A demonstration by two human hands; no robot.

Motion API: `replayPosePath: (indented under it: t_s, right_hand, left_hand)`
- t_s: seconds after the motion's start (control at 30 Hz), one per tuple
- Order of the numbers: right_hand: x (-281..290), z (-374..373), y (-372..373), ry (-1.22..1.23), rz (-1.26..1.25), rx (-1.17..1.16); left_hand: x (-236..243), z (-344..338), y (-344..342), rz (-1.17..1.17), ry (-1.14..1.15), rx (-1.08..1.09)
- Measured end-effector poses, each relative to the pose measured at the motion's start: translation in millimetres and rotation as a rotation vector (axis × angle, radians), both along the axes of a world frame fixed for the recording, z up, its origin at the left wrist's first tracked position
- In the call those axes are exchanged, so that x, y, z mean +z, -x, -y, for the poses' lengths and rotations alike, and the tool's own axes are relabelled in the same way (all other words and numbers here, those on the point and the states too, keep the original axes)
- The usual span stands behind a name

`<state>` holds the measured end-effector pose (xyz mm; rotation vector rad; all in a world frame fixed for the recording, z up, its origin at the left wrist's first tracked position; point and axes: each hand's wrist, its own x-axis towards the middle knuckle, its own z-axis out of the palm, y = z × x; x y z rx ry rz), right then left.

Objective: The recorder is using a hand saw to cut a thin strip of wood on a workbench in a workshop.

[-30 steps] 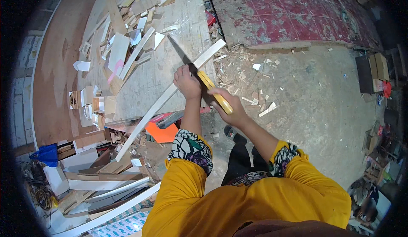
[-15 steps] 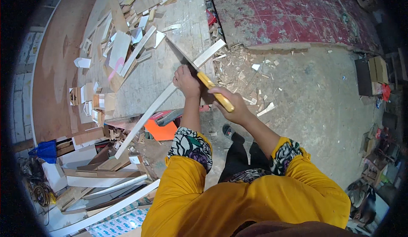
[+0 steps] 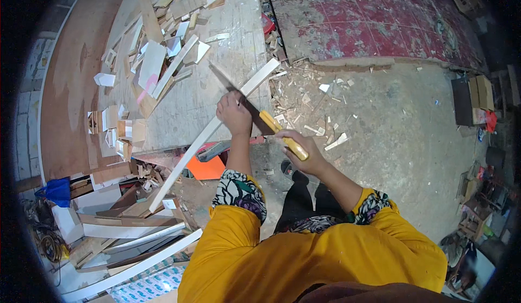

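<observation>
A long pale wooden strip [image 3: 259, 79] lies slantwise over the workbench [image 3: 239, 48], its lower end reaching past the near edge. My left hand [image 3: 235, 117] is closed around the strip, close to the saw blade. In my right hand [image 3: 305, 150] is a handsaw [image 3: 265, 124] with a yellow handle, my fingers wrapped around its grip. The blade crosses the strip just beyond my left hand, its tip pointing up and left over the bench. Whether a cut shows in the wood is hidden by the blade and hand.
Wood offcuts [image 3: 153, 67] are heaped on the bench's left and far parts. Boards and trim pieces [image 3: 125, 231] are piled at lower left, near an orange sheet [image 3: 206, 167]. Wood scraps litter the concrete floor [image 3: 391, 129] on the right. A cardboard box [image 3: 480, 94] stands farther right.
My right hand has drawn the handsaw down and to the right, toward me. The strip has shifted slightly down and left, with my left hand still on it.
</observation>
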<state>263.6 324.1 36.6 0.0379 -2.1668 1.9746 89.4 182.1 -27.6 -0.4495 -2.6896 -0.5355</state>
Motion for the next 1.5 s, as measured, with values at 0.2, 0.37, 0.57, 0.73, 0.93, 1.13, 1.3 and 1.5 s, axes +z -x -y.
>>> replayPosePath:
  t_s: [0.2,0.37,0.57,0.73,0.93,1.13,1.3,1.5]
  right_hand:
    - [-10.8,18.6,-57.2,-0.083,0.084,0.046]
    - [5.1,9.3,-47.7,-0.069,0.084,0.032]
    - [-8.2,30.3,16.8,-0.140,0.055,0.097]
    - [-4.7,6.9,-59.2,-0.133,0.107,0.072]
    - [8.7,8.7,8.5,-0.042,0.008,0.027]
    - [11.3,14.2,1.8,-0.066,0.027,0.022]
    - [-3.6,4.9,-87.7,-0.116,0.126,0.095]
    - [-4.9,13.9,15.7,-0.087,-0.087,0.003]
  left_hand:
    - [-6.8,19.2,-6.6,-0.013,0.030,0.023]
    - [-4.9,15.8,-10.9,-0.016,-0.024,0.004]
    - [-21.9,25.8,1.3,-0.105,0.048,0.029]
    - [-1.4,12.0,-14.3,0.061,0.059,0.059]
    - [2.4,8.0,-8.8,0.073,0.071,0.040]
    - [-3.6,9.9,-8.6,0.085,0.143,0.077]
    - [2.2,11.9,-12.2,0.079,0.096,0.080]
    - [-3.3,10.4,-1.5,0.037,0.102,0.074]
